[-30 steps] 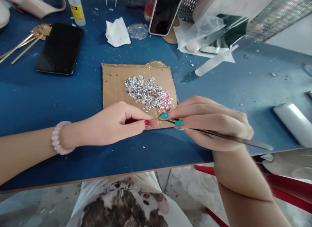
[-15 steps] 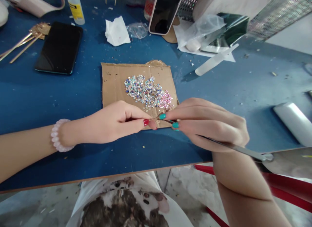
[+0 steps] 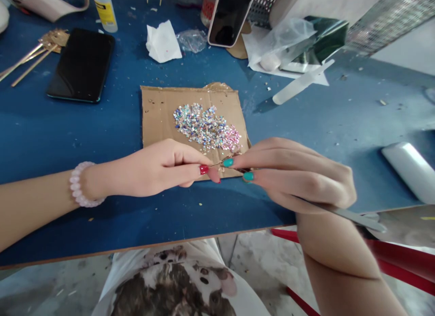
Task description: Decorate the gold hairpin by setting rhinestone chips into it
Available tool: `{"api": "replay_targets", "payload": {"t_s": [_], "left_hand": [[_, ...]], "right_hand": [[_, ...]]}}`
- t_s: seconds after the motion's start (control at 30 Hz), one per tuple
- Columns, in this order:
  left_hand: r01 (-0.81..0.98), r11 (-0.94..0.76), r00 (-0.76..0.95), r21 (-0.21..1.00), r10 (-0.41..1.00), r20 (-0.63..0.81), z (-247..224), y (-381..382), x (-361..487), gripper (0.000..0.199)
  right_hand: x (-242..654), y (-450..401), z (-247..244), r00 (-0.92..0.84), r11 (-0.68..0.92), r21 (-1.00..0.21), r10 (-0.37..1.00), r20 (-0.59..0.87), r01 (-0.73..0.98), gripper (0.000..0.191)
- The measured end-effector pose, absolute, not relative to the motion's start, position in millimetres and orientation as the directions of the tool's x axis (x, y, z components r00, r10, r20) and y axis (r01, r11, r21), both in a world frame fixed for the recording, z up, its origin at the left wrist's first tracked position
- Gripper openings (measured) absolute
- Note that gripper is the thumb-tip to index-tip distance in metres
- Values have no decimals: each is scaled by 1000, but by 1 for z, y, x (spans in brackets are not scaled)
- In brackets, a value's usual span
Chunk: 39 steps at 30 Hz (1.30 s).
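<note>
My left hand, red-nailed and wearing a pink bead bracelet, pinches a thin gold-coloured wire-like piece between thumb and fingers. Most of that piece is covered by fingers. From the right, my right hand, with turquoise nails, meets its other end with the fingertips. A pair of metal tweezers lies in the right hand's grip, its back end sticking out past the palm; the tips are hard to make out. Both hands are over the near edge of a cardboard piece, which bears a heap of small shiny chips.
A dark tablet or phone and gold sticks with ornate heads lie at the left. Behind are a bottle, crumpled tissue and a leaning phone. A white flat stick and silvery case lie at right.
My right hand has shifted slightly to the right, and the tweezers' back end has swung right and lower. My left hand keeps its pinch almost in place.
</note>
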<state>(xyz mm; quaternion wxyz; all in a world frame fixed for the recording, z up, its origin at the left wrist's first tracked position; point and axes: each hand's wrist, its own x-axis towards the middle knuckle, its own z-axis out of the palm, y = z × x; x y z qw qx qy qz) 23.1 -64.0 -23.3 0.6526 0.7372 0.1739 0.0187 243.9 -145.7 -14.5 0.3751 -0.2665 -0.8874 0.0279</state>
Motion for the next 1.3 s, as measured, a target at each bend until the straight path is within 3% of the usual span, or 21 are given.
{"api": "replay_targets", "payload": {"t_s": [0.5, 0.77, 1.3], "left_hand": [[250, -43, 931, 967, 284, -228, -22, -65, 25, 26], [249, -59, 932, 967, 285, -223, -20, -65, 25, 26], [282, -129, 929, 951, 284, -237, -22, -62, 24, 28]], "right_hand": [[245, -146, -15, -566, 853, -308, 513, 645, 422, 15], [247, -144, -15, -592, 869, -274, 484, 644, 413, 17], [248, -144, -14, -598, 851, -336, 523, 608, 404, 14]]}}
